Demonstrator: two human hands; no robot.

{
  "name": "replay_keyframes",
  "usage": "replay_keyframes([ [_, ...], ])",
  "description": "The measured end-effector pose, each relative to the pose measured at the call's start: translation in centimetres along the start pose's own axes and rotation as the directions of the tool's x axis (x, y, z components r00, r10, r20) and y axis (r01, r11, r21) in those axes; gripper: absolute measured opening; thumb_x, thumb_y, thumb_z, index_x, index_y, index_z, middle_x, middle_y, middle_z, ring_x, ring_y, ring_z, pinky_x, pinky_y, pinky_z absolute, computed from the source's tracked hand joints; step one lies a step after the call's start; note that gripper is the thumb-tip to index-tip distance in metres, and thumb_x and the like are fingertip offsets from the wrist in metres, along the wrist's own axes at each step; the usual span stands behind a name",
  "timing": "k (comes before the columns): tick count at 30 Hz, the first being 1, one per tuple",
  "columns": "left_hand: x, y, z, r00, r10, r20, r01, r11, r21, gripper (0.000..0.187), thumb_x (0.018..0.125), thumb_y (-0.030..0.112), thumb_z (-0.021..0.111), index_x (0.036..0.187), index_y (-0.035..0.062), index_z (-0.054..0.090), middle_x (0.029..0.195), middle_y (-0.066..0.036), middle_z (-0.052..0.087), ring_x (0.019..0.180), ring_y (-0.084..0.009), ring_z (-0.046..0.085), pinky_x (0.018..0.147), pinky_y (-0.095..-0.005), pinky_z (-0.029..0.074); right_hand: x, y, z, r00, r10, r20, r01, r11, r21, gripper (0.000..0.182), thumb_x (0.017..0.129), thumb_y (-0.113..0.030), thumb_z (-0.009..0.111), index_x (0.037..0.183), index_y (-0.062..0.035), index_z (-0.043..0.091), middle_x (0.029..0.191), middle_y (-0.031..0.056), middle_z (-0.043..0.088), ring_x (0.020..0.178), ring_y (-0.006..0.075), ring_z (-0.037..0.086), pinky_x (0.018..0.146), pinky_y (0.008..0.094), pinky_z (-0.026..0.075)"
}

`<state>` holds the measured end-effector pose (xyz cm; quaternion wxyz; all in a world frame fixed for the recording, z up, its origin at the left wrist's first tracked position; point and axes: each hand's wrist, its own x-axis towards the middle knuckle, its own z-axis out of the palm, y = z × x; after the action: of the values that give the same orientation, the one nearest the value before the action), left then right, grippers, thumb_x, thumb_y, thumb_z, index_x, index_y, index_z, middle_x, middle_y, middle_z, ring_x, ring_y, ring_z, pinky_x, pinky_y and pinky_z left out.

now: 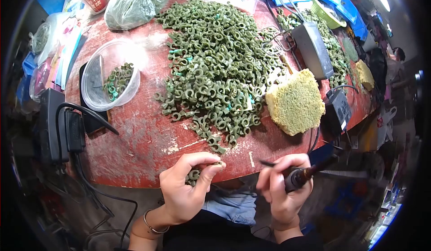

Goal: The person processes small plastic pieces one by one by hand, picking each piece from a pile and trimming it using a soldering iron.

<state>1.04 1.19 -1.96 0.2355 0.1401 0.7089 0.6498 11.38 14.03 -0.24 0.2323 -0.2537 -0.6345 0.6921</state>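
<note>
Plastic-looking, matt: clips (215, 62) | scuffed, rough, worn paint: surface (134, 156) | porous, coarse, matt: sponge-like block (296, 102) | clear glossy plastic: tub (95, 71) | thin crinkled shiny plastic: bag (137, 6) | smooth, dark, faintly glossy: tool (297, 178) | matt denim-like cloth: garment (233, 207)

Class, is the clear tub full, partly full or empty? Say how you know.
Partly full. In the tub, green pieces cover only part of the bottom.
</note>
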Motion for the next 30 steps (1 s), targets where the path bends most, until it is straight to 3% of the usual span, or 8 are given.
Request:
replay_keyframes([
  [2, 0.5, -0.7, -0.4, 0.983, 0.184, 0.007, -0.183, 0.973, 0.138, 0.006, 0.078, -0.002, 0.061, 0.084, -0.0041, 0.060, 0.078, -0.012, 0.063, 0.059, -0.0102, 0.056, 0.055, -0.0221, 0.045, 0.1, 1.1, -0.7, 1.000, -0.017, -0.012, 0.016, 0.998, -0.054, 0.021, 0.079, 0.005, 0.053, 0.092, -0.0007, 0.038, 0.078, 0.0096, 0.051, 0.069, 0.0106, 0.050, 0.063, 0.0232, 0.044],
  [4, 1.1, -1.2, -0.7, 0.946, 0.322, 0.016, -0.317, 0.919, 0.236, 0.011, 0.076, -0.002, 0.062, 0.087, -0.0044, 0.060, 0.078, -0.012, 0.063, 0.062, -0.0117, 0.057, 0.057, -0.0227, 0.045, 0.6, 1.3, -1.2, 0.998, 0.036, 0.057, -0.019, 0.960, -0.281, 0.037, 0.069, 0.004, 0.067, 0.094, -0.0026, 0.041, 0.088, 0.0095, 0.048, 0.073, 0.0117, 0.048, 0.064, 0.0243, 0.043],
  [6, 1.6, -1.4, -1.0, 0.907, 0.421, 0.016, -0.407, 0.866, 0.293, 0.015, 0.075, -0.003, 0.063, 0.090, -0.0044, 0.061, 0.078, -0.012, 0.063, 0.064, -0.0133, 0.058, 0.060, -0.0234, 0.046, 1.9, 1.4, -1.6, 0.952, -0.131, 0.277, 0.257, 0.835, -0.486, 0.039, 0.064, -0.001, 0.074, 0.092, -0.0011, 0.047, 0.086, 0.0103, 0.049, 0.070, 0.0149, 0.048, 0.061, 0.0252, 0.042],
  [10, 1.6, -1.3, -1.3, 0.918, 0.393, -0.052, -0.358, 0.878, 0.318, 0.019, 0.072, -0.005, 0.064, 0.091, -0.0039, 0.062, 0.077, -0.013, 0.063, 0.068, -0.0154, 0.059, 0.063, -0.0249, 0.047, 1.5, 2.1, -1.4, 0.909, -0.229, 0.347, 0.401, 0.707, -0.583, 0.040, 0.062, -0.017, 0.079, 0.089, 0.0018, 0.056, 0.074, 0.0117, 0.055, 0.059, 0.0208, 0.053, 0.051, 0.0279, 0.043],
  [11, 1.5, -1.3, -1.3, 0.922, 0.380, -0.074, -0.340, 0.886, 0.315, 0.019, 0.072, -0.005, 0.065, 0.090, -0.0040, 0.061, 0.078, -0.013, 0.063, 0.068, -0.0153, 0.060, 0.063, -0.0249, 0.047, 1.5, 3.3, -1.3, 0.871, -0.350, 0.346, 0.491, 0.664, -0.564, 0.044, 0.062, -0.023, 0.078, 0.089, 0.0035, 0.056, 0.068, 0.0106, 0.056, 0.049, 0.0212, 0.051, 0.045, 0.0272, 0.042],
  [15, 1.3, -1.3, -1.5, 0.937, 0.328, -0.118, -0.282, 0.912, 0.298, 0.017, 0.071, -0.008, 0.064, 0.087, -0.0042, 0.059, 0.078, -0.013, 0.062, 0.070, -0.0159, 0.061, 0.063, -0.0245, 0.047, 1.3, 4.3, -1.5, 0.807, -0.434, 0.401, 0.585, 0.489, -0.647, 0.047, 0.063, -0.032, 0.078, 0.085, 0.0034, 0.056, 0.060, 0.0080, 0.054, 0.044, 0.0199, 0.049, 0.039, 0.0263, 0.040],
  [21, 1.4, -1.7, -1.5, 0.910, 0.392, -0.134, -0.331, 0.883, 0.332, 0.017, 0.070, -0.011, 0.062, 0.084, -0.0036, 0.057, 0.078, -0.013, 0.062, 0.071, -0.0165, 0.061, 0.064, -0.0246, 0.048, 1.3, 4.1, -1.3, 0.802, -0.412, 0.432, 0.587, 0.414, -0.695, 0.047, 0.061, -0.033, 0.079, 0.084, 0.0027, 0.057, 0.059, 0.0063, 0.052, 0.043, 0.0168, 0.048, 0.039, 0.0243, 0.039],
  [30, 1.2, -1.7, -1.6, 0.925, 0.335, -0.178, -0.275, 0.915, 0.296, 0.021, 0.067, -0.008, 0.069, 0.086, -0.0013, 0.061, 0.081, -0.014, 0.063, 0.073, -0.0209, 0.063, 0.065, -0.0270, 0.050, 1.4, 4.0, -1.0, 0.813, -0.403, 0.422, 0.571, 0.402, -0.716, 0.045, 0.059, -0.031, 0.080, 0.080, 0.0013, 0.057, 0.060, 0.0047, 0.052, 0.043, 0.0159, 0.046, 0.038, 0.0243, 0.039],
])
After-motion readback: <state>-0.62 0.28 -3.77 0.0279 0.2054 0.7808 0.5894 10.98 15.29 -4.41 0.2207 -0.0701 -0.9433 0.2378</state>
